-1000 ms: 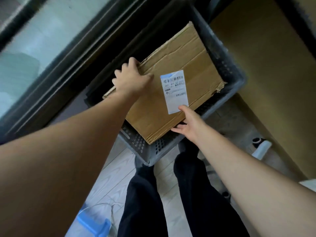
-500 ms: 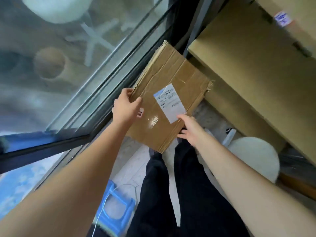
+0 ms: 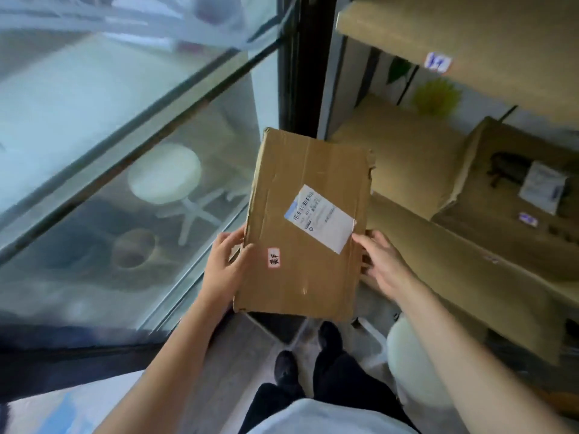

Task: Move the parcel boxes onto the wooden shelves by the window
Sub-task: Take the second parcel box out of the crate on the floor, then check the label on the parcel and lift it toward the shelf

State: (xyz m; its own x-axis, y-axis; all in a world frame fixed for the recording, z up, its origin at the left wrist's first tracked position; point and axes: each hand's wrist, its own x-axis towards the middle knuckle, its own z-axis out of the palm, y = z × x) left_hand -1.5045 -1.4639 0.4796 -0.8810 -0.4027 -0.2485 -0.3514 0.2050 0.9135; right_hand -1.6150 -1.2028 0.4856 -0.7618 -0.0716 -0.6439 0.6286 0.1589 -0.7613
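Note:
A flat brown parcel box (image 3: 294,189) with a white shipping label and a small red-edged sticker is held up in the air in front of me. My left hand (image 3: 226,266) grips its left edge near the lower corner. My right hand (image 3: 383,264) holds its right edge. The box's far end reaches to the left front corner of the wooden shelves (image 3: 407,158), which stand to the right beside the window. Another cardboard parcel box (image 3: 507,198) with a label lies on the middle shelf at the right.
A large window (image 3: 125,136) with dark frame fills the left side, reflecting a round stool. A white round stool (image 3: 407,364) stands by my right leg under the shelves. A green plant (image 3: 437,97) sits at the back of the shelf. An upper shelf board (image 3: 470,32) overhangs.
The parcel was lifted out of the grey crate and carried up and right toward the shelves. The view rose, and the crate is out of sight now.

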